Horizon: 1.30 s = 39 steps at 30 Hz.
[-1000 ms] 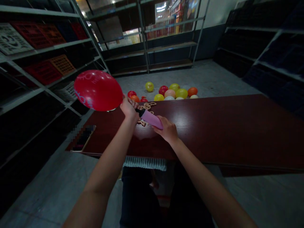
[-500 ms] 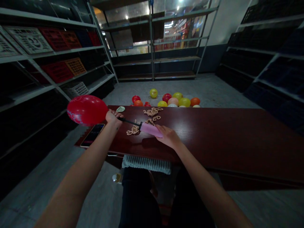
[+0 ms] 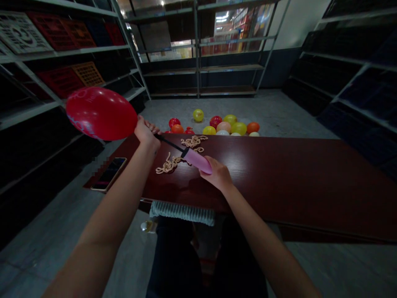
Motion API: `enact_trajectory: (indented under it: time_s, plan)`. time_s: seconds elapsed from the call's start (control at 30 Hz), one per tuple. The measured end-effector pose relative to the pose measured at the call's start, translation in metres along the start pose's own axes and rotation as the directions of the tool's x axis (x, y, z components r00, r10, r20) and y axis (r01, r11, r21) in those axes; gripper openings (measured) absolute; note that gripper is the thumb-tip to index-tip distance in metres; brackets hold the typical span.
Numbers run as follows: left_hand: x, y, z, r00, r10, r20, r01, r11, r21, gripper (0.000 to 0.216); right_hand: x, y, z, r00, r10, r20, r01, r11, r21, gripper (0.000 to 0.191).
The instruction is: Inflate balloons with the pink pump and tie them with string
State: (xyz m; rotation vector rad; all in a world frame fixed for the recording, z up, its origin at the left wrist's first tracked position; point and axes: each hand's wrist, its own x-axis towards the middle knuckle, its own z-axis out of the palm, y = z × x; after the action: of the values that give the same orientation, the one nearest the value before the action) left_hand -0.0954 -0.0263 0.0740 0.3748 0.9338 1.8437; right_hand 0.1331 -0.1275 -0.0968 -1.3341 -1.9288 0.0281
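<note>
A red balloon (image 3: 102, 114) with pale printing, partly inflated, sticks out to the left of my left hand (image 3: 147, 133). That hand is closed around the balloon's neck, where it meets the black rod end of a pink balloon pump (image 3: 198, 160); the nozzle itself is hidden by my fingers. My right hand (image 3: 218, 174) wraps the lower end of the pump's pink barrel. The pump slants over the table, with a stretch of black rod showing between the hands. Beneath it lie tan twisted cords (image 3: 170, 164) in loose heaps.
The dark red table (image 3: 279, 178) carries a phone (image 3: 110, 174) at its left end. Several blown-up balloons (image 3: 223, 127) rest on the floor beyond. A ribbed grey-blue cloth (image 3: 182, 213) hangs at the near edge. Shelves with crates (image 3: 88, 73) stand at the left.
The red balloon looks larger and sits higher, tilted upward to the left. My left hand has risen and the pump slants more steeply. The pale deflated balloon by that hand no longer shows.
</note>
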Motion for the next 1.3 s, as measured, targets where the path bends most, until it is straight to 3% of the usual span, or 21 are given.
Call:
enact_trajectory:
  time_s: [0.2, 0.33, 0.5, 0.67, 0.8, 0.9, 1.07, 1.3]
  plan:
    - [-0.044, -0.062, 0.022, 0.994, -0.062, 0.090, 0.061, 0.998, 0.017, 0.051, 0.002, 0.000, -0.004, 0.996, 0.078, -0.033, -0.077, 0.997, 0.020, 0.050]
    - [-0.048, -0.073, 0.019, 0.989, -0.134, 0.068, 0.132, 0.991, 0.032, 0.045, 0.004, -0.002, -0.005, 0.996, 0.085, -0.010, -0.085, 0.996, -0.002, 0.048]
    - [-0.038, -0.052, -0.002, 0.980, -0.197, 0.007, 0.197, 0.980, 0.009, 0.044, 0.005, -0.004, -0.002, 0.998, -0.048, 0.026, 0.048, 0.999, -0.006, 0.046]
    - [-0.027, -0.025, -0.043, 0.982, -0.187, -0.038, 0.186, 0.982, -0.041, 0.043, 0.001, -0.007, -0.003, 0.981, -0.169, 0.099, 0.175, 0.983, -0.061, 0.044]
    - [-0.008, 0.010, -0.074, 0.978, -0.184, -0.098, 0.179, 0.982, -0.062, 0.041, 0.000, -0.012, -0.004, 0.959, -0.246, 0.141, 0.259, 0.963, -0.076, 0.045]
    - [0.005, 0.038, -0.083, 0.976, -0.166, -0.140, 0.159, 0.986, -0.059, 0.040, 0.001, -0.016, -0.005, 0.959, -0.251, 0.135, 0.263, 0.961, -0.086, 0.044]
    - [0.009, 0.054, -0.065, 0.994, -0.082, -0.079, 0.076, 0.995, -0.069, 0.042, 0.000, -0.014, -0.007, 0.974, -0.198, 0.112, 0.207, 0.975, -0.082, 0.044]
    - [0.000, 0.025, -0.015, 0.999, 0.033, -0.019, -0.035, 0.995, -0.097, 0.051, -0.001, -0.003, -0.008, 0.999, -0.020, -0.026, 0.016, 0.990, -0.137, 0.044]
